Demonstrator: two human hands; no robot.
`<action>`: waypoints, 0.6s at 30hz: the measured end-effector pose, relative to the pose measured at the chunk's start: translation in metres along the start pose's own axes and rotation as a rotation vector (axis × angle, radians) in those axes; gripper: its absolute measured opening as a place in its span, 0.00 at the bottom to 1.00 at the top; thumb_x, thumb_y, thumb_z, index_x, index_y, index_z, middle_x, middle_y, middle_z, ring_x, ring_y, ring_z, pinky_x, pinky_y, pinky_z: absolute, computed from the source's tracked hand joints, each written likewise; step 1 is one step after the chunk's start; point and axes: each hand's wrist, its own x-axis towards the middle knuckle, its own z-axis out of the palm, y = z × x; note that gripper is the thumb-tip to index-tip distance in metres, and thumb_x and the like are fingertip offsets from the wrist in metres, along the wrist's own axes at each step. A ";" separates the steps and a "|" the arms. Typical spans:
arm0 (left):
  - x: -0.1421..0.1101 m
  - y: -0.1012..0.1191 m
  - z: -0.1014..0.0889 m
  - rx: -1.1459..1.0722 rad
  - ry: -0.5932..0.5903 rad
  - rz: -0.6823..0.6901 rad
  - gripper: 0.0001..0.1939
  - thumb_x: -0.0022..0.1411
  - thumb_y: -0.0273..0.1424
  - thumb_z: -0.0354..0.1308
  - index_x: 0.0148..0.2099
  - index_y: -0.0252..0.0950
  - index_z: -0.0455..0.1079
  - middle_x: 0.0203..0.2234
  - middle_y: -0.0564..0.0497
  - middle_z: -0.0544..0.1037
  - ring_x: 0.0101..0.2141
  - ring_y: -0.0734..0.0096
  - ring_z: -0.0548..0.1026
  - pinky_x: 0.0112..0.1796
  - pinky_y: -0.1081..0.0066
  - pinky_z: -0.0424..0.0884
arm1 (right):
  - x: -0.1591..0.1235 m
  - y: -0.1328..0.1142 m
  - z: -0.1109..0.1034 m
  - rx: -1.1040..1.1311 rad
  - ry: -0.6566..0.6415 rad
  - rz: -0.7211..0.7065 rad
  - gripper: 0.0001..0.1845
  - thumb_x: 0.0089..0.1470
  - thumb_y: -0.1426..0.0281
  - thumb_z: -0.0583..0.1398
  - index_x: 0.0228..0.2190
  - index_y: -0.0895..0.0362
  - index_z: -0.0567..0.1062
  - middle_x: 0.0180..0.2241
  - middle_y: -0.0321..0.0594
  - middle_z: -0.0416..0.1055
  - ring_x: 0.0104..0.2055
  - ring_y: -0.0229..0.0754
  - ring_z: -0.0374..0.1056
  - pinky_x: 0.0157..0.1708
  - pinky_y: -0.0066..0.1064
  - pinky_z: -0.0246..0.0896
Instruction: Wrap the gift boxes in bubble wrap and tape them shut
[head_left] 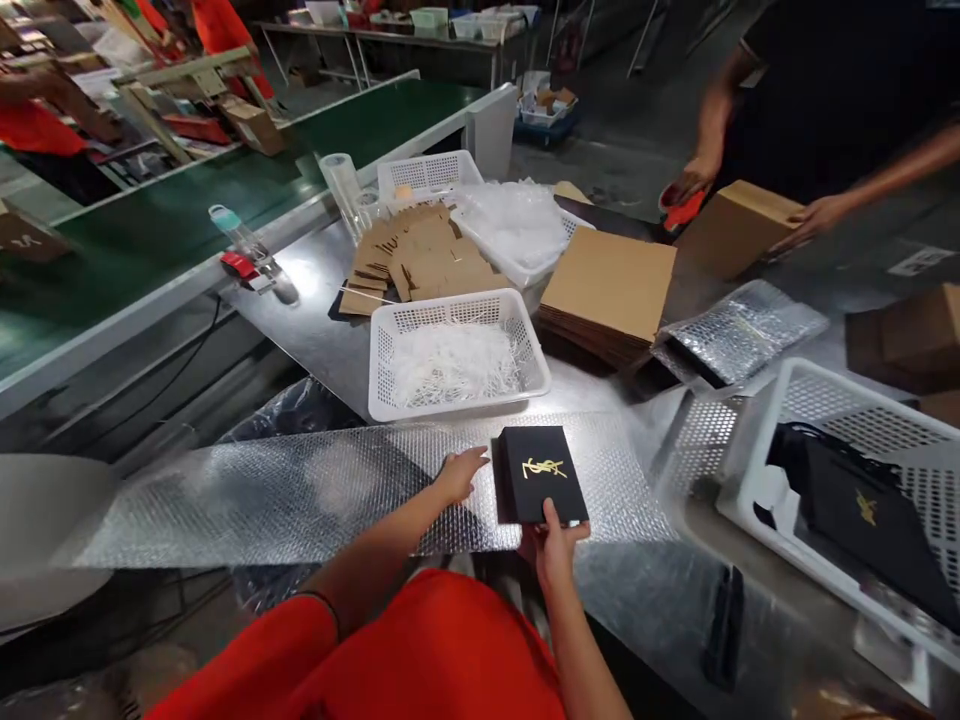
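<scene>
A black box [541, 474] with a gold logo is on or just above a long strip of bubble wrap [300, 495] laid across the metal table. My right hand [553, 548] grips the box at its near edge, thumb on top and fingers beneath. To the left of the box, my left hand [460, 474] is over the bubble wrap, its fingers stretched toward the box without holding anything. Just beyond is a white basket [386, 405] filled with white shredded filler [457, 362].
Flat cardboard [611, 280] is stacked behind; folded cardboard pieces [431, 255] lie left of it. A white crate [817, 385] at right holds black bags [855, 500]. A bubble-wrapped package [750, 325] lies nearby. Across the table, a co-worker handles a carton [739, 230]. A green conveyor [187, 215] runs left.
</scene>
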 end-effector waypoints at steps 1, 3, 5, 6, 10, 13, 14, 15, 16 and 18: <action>0.001 0.000 0.000 0.003 0.000 0.015 0.42 0.51 0.15 0.60 0.68 0.41 0.62 0.71 0.41 0.54 0.69 0.50 0.55 0.63 0.44 0.54 | 0.001 0.003 0.000 -0.028 0.013 0.000 0.48 0.32 0.52 0.73 0.49 0.46 0.54 0.48 0.35 0.70 0.39 0.39 0.72 0.34 0.31 0.72; 0.003 -0.001 0.001 0.008 0.011 0.040 0.41 0.52 0.14 0.59 0.67 0.41 0.62 0.71 0.41 0.55 0.69 0.50 0.55 0.63 0.45 0.55 | 0.004 0.005 -0.001 -0.073 0.034 -0.002 0.49 0.31 0.52 0.73 0.49 0.47 0.55 0.47 0.35 0.71 0.37 0.38 0.71 0.31 0.29 0.70; 0.003 -0.001 0.003 0.020 0.028 0.051 0.39 0.54 0.14 0.57 0.67 0.38 0.63 0.71 0.41 0.55 0.69 0.48 0.55 0.62 0.47 0.56 | 0.006 0.004 -0.001 -0.075 0.044 0.004 0.49 0.31 0.52 0.73 0.49 0.47 0.55 0.45 0.34 0.72 0.35 0.38 0.72 0.30 0.29 0.71; 0.003 -0.001 0.004 0.027 0.032 0.054 0.38 0.54 0.14 0.57 0.67 0.37 0.63 0.71 0.41 0.55 0.69 0.46 0.55 0.62 0.47 0.57 | 0.006 0.003 -0.001 -0.065 0.048 0.009 0.49 0.30 0.53 0.74 0.50 0.47 0.56 0.45 0.34 0.72 0.35 0.38 0.72 0.31 0.30 0.71; 0.001 -0.001 0.002 0.046 0.002 0.048 0.39 0.53 0.15 0.60 0.67 0.39 0.63 0.71 0.42 0.54 0.69 0.49 0.55 0.63 0.47 0.57 | 0.008 0.000 -0.001 -0.159 0.103 0.007 0.54 0.27 0.51 0.74 0.52 0.48 0.56 0.48 0.40 0.72 0.42 0.46 0.74 0.39 0.39 0.75; 0.001 0.003 -0.002 -0.003 0.005 0.007 0.34 0.56 0.18 0.60 0.64 0.38 0.65 0.71 0.41 0.55 0.69 0.54 0.56 0.64 0.47 0.56 | 0.015 -0.010 -0.009 -0.509 0.233 -0.047 0.56 0.30 0.46 0.71 0.56 0.53 0.57 0.51 0.52 0.70 0.49 0.55 0.71 0.46 0.47 0.71; 0.001 0.006 -0.002 -0.040 0.037 -0.007 0.30 0.58 0.19 0.58 0.63 0.37 0.67 0.70 0.40 0.57 0.69 0.54 0.57 0.64 0.48 0.56 | 0.021 -0.017 -0.013 -0.621 0.267 -0.074 0.55 0.33 0.44 0.69 0.57 0.56 0.57 0.51 0.56 0.69 0.51 0.58 0.69 0.49 0.49 0.69; 0.001 0.010 -0.001 -0.089 0.086 -0.015 0.27 0.60 0.21 0.57 0.62 0.37 0.68 0.69 0.40 0.60 0.68 0.55 0.59 0.65 0.49 0.57 | 0.029 -0.027 -0.018 -0.706 0.283 -0.107 0.54 0.36 0.44 0.68 0.57 0.58 0.57 0.52 0.59 0.68 0.53 0.60 0.68 0.51 0.51 0.67; 0.002 0.015 0.002 -0.150 0.145 -0.023 0.24 0.62 0.22 0.56 0.61 0.37 0.69 0.67 0.40 0.63 0.67 0.56 0.61 0.64 0.50 0.59 | 0.039 -0.039 -0.024 -0.756 0.282 -0.145 0.52 0.40 0.45 0.66 0.58 0.60 0.58 0.52 0.61 0.67 0.54 0.61 0.67 0.53 0.52 0.65; 0.004 0.029 0.010 -0.314 0.256 -0.066 0.23 0.64 0.26 0.55 0.61 0.37 0.68 0.63 0.40 0.69 0.63 0.56 0.67 0.61 0.54 0.66 | 0.062 -0.068 -0.035 -0.800 0.262 -0.217 0.44 0.45 0.50 0.63 0.57 0.62 0.60 0.54 0.62 0.67 0.58 0.62 0.64 0.59 0.53 0.59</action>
